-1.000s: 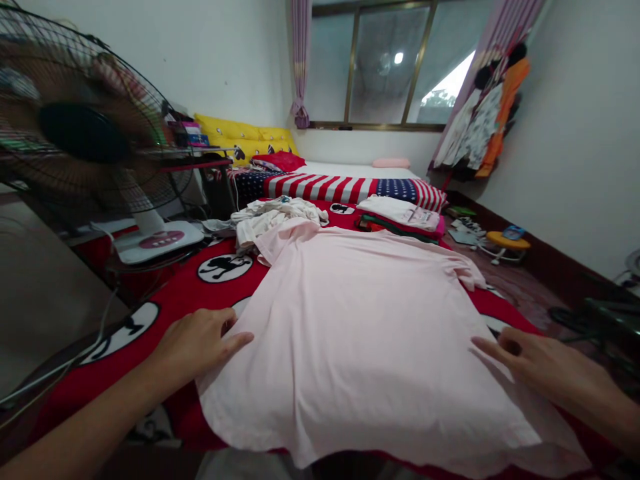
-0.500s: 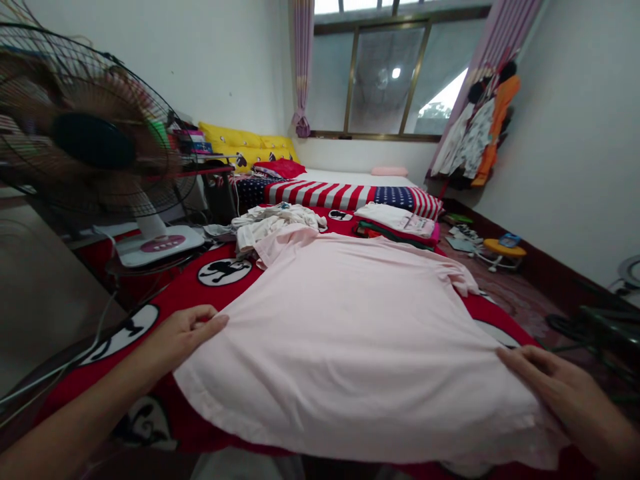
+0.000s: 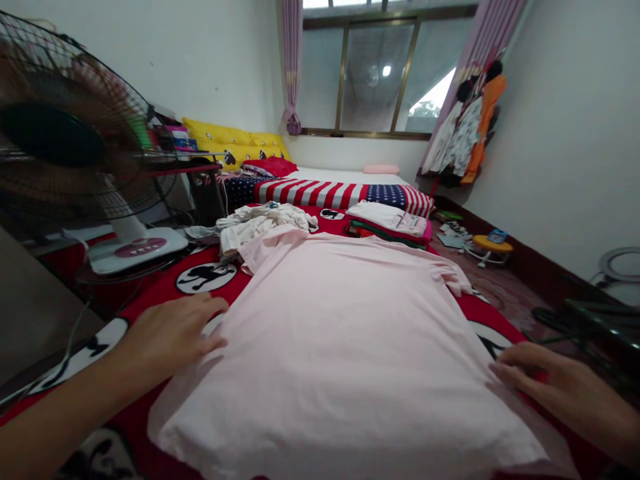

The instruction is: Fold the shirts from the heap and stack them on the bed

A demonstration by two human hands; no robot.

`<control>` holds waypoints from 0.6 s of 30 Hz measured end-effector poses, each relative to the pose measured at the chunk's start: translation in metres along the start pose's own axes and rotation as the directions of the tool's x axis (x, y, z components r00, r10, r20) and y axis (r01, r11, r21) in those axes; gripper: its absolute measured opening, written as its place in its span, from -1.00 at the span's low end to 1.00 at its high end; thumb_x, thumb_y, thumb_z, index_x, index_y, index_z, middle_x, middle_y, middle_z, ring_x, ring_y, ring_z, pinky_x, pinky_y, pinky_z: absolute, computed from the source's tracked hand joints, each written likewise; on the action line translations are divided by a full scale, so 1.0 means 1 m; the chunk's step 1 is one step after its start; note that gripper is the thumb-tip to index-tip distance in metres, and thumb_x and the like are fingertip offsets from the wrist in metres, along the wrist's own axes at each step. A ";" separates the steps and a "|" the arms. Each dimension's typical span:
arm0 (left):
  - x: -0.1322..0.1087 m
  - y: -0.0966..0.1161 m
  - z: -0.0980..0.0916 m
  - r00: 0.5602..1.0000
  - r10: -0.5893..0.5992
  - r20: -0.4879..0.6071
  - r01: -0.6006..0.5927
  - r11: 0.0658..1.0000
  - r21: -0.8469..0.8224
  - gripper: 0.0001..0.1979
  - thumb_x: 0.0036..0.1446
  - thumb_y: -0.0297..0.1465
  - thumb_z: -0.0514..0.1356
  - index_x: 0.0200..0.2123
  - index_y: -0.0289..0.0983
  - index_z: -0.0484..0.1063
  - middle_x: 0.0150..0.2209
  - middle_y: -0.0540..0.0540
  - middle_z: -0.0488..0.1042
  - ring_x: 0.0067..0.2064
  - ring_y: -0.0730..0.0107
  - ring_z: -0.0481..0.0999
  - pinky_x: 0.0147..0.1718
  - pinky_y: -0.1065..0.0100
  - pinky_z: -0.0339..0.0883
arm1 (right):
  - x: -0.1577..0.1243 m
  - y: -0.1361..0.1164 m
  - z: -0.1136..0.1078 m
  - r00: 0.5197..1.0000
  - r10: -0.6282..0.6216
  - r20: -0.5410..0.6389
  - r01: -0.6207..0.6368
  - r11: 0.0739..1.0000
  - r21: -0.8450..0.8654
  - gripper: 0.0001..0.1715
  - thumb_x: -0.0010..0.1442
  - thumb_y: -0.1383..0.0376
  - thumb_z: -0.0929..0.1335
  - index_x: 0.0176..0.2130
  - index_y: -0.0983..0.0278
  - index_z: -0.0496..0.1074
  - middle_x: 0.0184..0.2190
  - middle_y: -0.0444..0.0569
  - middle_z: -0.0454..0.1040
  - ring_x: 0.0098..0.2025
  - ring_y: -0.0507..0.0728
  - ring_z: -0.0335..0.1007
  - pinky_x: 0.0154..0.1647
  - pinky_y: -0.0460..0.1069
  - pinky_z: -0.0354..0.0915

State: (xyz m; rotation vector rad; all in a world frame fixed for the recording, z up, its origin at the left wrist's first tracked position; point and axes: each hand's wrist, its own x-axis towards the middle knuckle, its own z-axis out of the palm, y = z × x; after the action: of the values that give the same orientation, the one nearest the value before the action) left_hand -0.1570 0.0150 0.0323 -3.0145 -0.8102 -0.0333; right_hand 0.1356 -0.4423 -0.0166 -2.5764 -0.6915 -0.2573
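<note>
Nearest the viewer, a pale pink T-shirt (image 3: 325,360) lies spread over a bed, its near hem reaching the bottom of the view. The left hand (image 3: 170,333) and right hand (image 3: 555,383) are well apart, one on each side of the shirt. Neither is clamped on anything: the left rests open with its fingertips at the shirt's left edge, and the right lies with slightly curled fingers against the right edge. Half a second earlier, the left hand's fingers were pinched at that edge; now they have relaxed, and the shirt's near corners sit lower and closer.

A red bedspread (image 3: 480,310) with white round emblems shows in strips on both sides of the shirt, so there is some room beside each hand. Beyond the left hand is one emblem (image 3: 206,277). The shirt's far end touches a crumpled pile of white clothes (image 3: 260,227), and a folded stack (image 3: 387,220) sits to its right. Left of the bed stands an electric fan (image 3: 65,133). Farther on are striped, starred bedding (image 3: 320,193), yellow cushions (image 3: 230,140), a window (image 3: 375,77), and hanging clothes (image 3: 465,127).
</note>
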 end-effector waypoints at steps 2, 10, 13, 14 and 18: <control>0.027 0.029 -0.009 0.988 0.143 -0.051 -0.145 0.989 -0.033 -0.57 0.05 -0.14 0.17 -0.03 -0.15 0.46 0.04 -0.13 0.47 -0.02 -0.02 0.49 -0.13 0.13 0.32 | 0.022 0.001 -0.001 0.999 0.014 0.037 -0.017 0.998 0.058 -0.61 -0.14 -0.15 0.32 -0.53 0.04 0.55 -0.38 -0.07 0.58 -0.32 0.26 0.50 -0.29 0.09 0.39; 0.175 0.175 0.018 0.949 0.285 -0.134 -0.309 0.925 -0.220 -0.53 0.22 -0.16 0.09 0.12 -0.27 0.38 0.14 -0.23 0.39 0.15 0.10 0.37 0.10 0.22 0.22 | 0.135 -0.014 0.021 0.982 0.132 -0.138 -0.138 0.990 -0.040 -0.64 0.03 0.09 0.33 -0.29 0.26 0.55 -0.24 0.05 0.56 -0.26 0.18 0.46 -0.29 0.00 0.28; 0.206 0.196 0.052 0.972 0.170 -0.160 -0.203 0.955 -0.215 -0.28 0.24 -0.03 -0.01 0.29 -0.42 0.11 0.31 -0.39 0.12 0.33 -0.06 0.07 0.24 0.05 -0.01 | 0.173 -0.009 0.027 0.973 0.179 -0.143 -0.195 0.975 -0.108 -0.69 0.10 0.23 0.32 -0.22 0.34 0.54 -0.21 0.09 0.55 -0.23 0.15 0.44 -0.30 -0.03 0.23; 0.211 0.199 0.062 0.977 0.142 -0.161 -0.174 0.962 -0.209 -0.22 0.23 0.02 -0.05 0.32 -0.44 0.06 0.34 -0.40 0.04 0.36 -0.09 -0.03 0.27 0.01 -0.10 | 0.185 -0.006 0.030 0.971 0.190 -0.146 -0.208 0.971 -0.118 -0.69 0.13 0.25 0.31 -0.19 0.35 0.54 -0.20 0.10 0.55 -0.22 0.14 0.43 -0.29 -0.04 0.22; 0.215 0.199 0.084 0.981 0.128 -0.148 -0.155 0.971 -0.185 -0.14 0.20 0.12 -0.14 0.34 -0.41 0.02 0.38 -0.37 -0.09 0.39 -0.10 -0.17 0.30 -0.02 -0.25 | 0.223 0.011 0.046 0.970 0.222 -0.096 -0.235 0.960 -0.151 -0.45 0.18 0.14 0.32 0.05 0.44 0.41 -0.06 0.18 0.50 -0.14 0.14 0.41 -0.25 -0.06 0.22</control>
State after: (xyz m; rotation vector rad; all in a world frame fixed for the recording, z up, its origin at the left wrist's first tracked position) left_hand 0.1304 -0.0473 -0.0490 -3.2000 -0.6119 -0.3307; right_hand 0.3344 -0.3338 0.0037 -2.7532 -0.3519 -0.3496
